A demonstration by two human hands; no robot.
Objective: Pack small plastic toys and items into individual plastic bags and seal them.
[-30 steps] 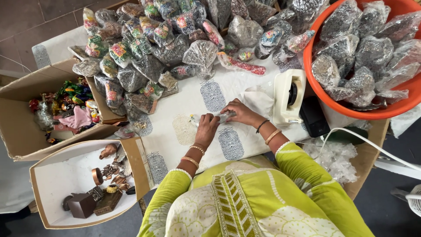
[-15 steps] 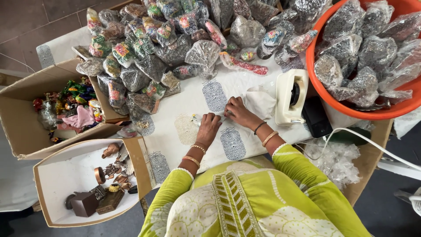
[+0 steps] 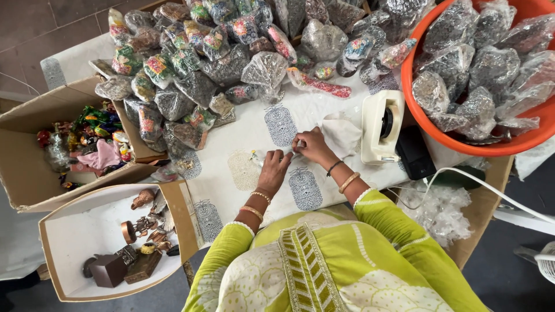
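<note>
My left hand (image 3: 276, 166) and my right hand (image 3: 312, 144) meet over a white printed cloth (image 3: 254, 133) on the table. Between the fingers of both hands is a small clear plastic bag with a little colourful item (image 3: 258, 155); both hands pinch it. Just right of my right hand lies a crumpled white bag (image 3: 342, 134). A cream tape dispenser (image 3: 380, 127) stands further right. What is inside the small bag is too small to tell.
A heap of plastic-wrapped ornaments (image 3: 219, 52) fills the far side of the table. An orange tub (image 3: 509, 144) of wrapped items sits at right. Two open cardboard boxes, one with colourful figures (image 3: 34, 173) and one with brown pieces (image 3: 69, 231), stand at left. A black device (image 3: 415, 153) and white cable (image 3: 491, 190) lie nearby.
The hands stay together at the same spot on the cloth, with small finger movements on the little bag. The view has shifted slightly.
</note>
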